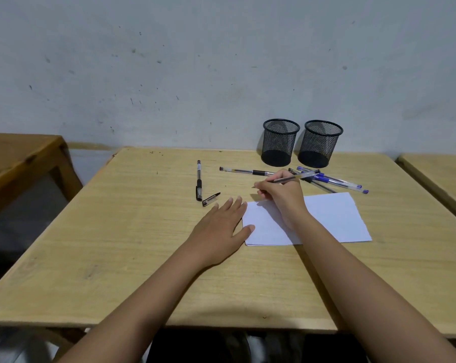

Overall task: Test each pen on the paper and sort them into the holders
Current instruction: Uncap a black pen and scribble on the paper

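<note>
right hand [279,195] pinching pen [289,178], tip just off paper [334,218]; left hand [221,226] spread flat, thumb on paper edge.

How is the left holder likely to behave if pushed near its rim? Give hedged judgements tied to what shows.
The left holder is open mesh with no pens inside, so probably light and easy to slide. Its base looks narrower than its rim, so a high push may tip it. It might then hit the right holder close beside it.
</note>
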Demonstrator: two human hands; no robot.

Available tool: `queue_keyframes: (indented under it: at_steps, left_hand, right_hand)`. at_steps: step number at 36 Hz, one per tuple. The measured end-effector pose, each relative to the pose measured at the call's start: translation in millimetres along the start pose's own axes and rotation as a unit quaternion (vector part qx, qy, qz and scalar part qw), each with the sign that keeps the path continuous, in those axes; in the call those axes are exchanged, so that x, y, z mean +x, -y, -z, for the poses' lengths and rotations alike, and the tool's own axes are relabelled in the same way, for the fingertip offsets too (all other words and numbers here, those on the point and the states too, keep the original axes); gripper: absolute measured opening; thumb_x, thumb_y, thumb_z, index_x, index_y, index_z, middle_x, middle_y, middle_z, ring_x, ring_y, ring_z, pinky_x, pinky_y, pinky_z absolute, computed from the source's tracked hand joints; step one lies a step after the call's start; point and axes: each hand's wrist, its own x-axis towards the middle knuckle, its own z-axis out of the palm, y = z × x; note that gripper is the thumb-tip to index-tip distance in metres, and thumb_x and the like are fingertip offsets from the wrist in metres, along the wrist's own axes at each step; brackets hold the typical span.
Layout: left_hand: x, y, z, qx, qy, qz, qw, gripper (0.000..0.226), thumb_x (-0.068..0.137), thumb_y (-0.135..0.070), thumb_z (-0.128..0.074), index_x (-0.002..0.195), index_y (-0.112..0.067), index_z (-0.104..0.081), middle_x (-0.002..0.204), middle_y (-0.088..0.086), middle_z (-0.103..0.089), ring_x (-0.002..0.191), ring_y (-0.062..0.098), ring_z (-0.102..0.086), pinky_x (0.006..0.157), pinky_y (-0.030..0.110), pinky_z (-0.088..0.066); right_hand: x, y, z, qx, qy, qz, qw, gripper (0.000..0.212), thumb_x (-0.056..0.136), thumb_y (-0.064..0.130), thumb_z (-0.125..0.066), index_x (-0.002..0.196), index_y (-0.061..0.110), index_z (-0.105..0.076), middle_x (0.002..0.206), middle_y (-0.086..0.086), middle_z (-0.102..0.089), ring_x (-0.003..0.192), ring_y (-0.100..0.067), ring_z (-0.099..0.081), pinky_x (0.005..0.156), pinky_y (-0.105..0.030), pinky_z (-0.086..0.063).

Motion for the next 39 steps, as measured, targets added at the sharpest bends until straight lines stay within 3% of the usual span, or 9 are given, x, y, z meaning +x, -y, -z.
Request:
queue_keyframes:
  at_steps: [10, 15, 18, 21, 26, 31, 39]
  left_hand:
    - [-2.7, 4.2, -0.8, -0.002, 0.008, -0.004, 1.000, 0.061, 0.098, -0.049, -0.025, 0.150, -0.024, -0.007, 0.159, -0.009, 0.000, 0.145, 0.003, 0.004, 0.120, 0.028, 0.000]
    - [-7.0, 2.4, -2.9, 0.010, 0.003, 0.016, 1.000, 0.062, 0.098, -0.049, -0.022, 0.150, -0.023, -0.003, 0.158, -0.009, 0.004, 0.145, 0.003, 0.006, 0.119, 0.029, 0.002]
    - [-9.3, 2.9, -4.7, 0.019, 0.007, 0.025, 0.999, 0.062, 0.097, -0.049, -0.020, 0.150, -0.023, 0.001, 0.158, -0.009, 0.008, 0.144, 0.003, 0.009, 0.119, 0.029, 0.004]
    - [-9.7, 1.3, -5.7, 0.027, 0.008, 0.029, 0.999, 0.062, 0.097, -0.050, -0.017, 0.150, -0.023, 0.003, 0.158, -0.008, 0.010, 0.144, 0.004, 0.011, 0.120, 0.030, 0.004]
    - [-10.2, -0.8, -4.8, 0.034, 0.005, 0.031, 0.999, 0.061, 0.098, -0.049, -0.017, 0.150, -0.023, 0.001, 0.158, -0.007, 0.010, 0.144, 0.005, 0.011, 0.119, 0.028, 0.006]
    - [-11.6, -4.6, -3.8, 0.037, 0.000, 0.040, 0.999, 0.061, 0.098, -0.049, -0.019, 0.150, -0.023, -0.001, 0.159, -0.005, 0.007, 0.145, 0.007, 0.009, 0.118, 0.028, 0.004]
    - [-9.8, -7.6, -1.0, 0.049, -0.006, 0.046, 0.998, 0.063, 0.098, -0.049, -0.024, 0.150, -0.019, -0.007, 0.159, -0.001, 0.000, 0.146, 0.011, 0.002, 0.117, 0.029, 0.000]
  right_hand:
    - [-1.8, -6.7, -13.7, 0.060, 0.012, -0.005, 0.998, 0.032, 0.074, -0.015, -0.059, 0.060, 0.008, -0.041, 0.051, -0.012, -0.047, 0.037, -0.012, -0.047, 0.041, -0.021, -0.040]
    - [-2.3, -8.6, -11.4, 0.029, 0.010, 0.005, 1.000, 0.032, 0.069, -0.013, -0.056, 0.056, 0.010, -0.037, 0.053, -0.013, -0.044, 0.033, -0.015, -0.040, 0.040, -0.019, -0.036]
    - [-2.1, -10.3, -14.4, 0.005, 0.005, 0.005, 1.000, 0.031, 0.065, -0.014, -0.055, 0.055, 0.009, -0.036, 0.054, -0.013, -0.042, 0.039, -0.018, -0.039, 0.043, -0.020, -0.038]
    - [-1.9, -9.3, -16.2, -0.029, -0.001, 0.008, 1.000, 0.033, 0.063, -0.016, -0.054, 0.052, 0.008, -0.034, 0.045, -0.007, -0.036, 0.037, -0.012, -0.036, 0.039, -0.017, -0.033]
    - [2.9, -5.5, -22.8, -0.077, -0.001, 0.010, 0.997, 0.027, 0.061, -0.013, -0.056, 0.055, 0.007, -0.039, 0.051, -0.008, -0.038, 0.033, -0.007, -0.035, 0.036, -0.015, -0.032]
    - [2.9, -9.1, -26.8, -0.084, 0.004, 0.012, 0.996, 0.037, 0.061, -0.014, -0.056, 0.050, 0.011, -0.031, 0.049, -0.007, -0.035, 0.033, -0.010, -0.032, 0.036, -0.017, -0.030]
    - [-0.3, -11.4, -27.6, -0.078, 0.028, 0.024, 0.996, 0.035, 0.065, -0.015, -0.056, 0.055, 0.010, -0.033, 0.054, -0.008, -0.032, 0.036, -0.010, -0.030, 0.036, -0.016, -0.032]
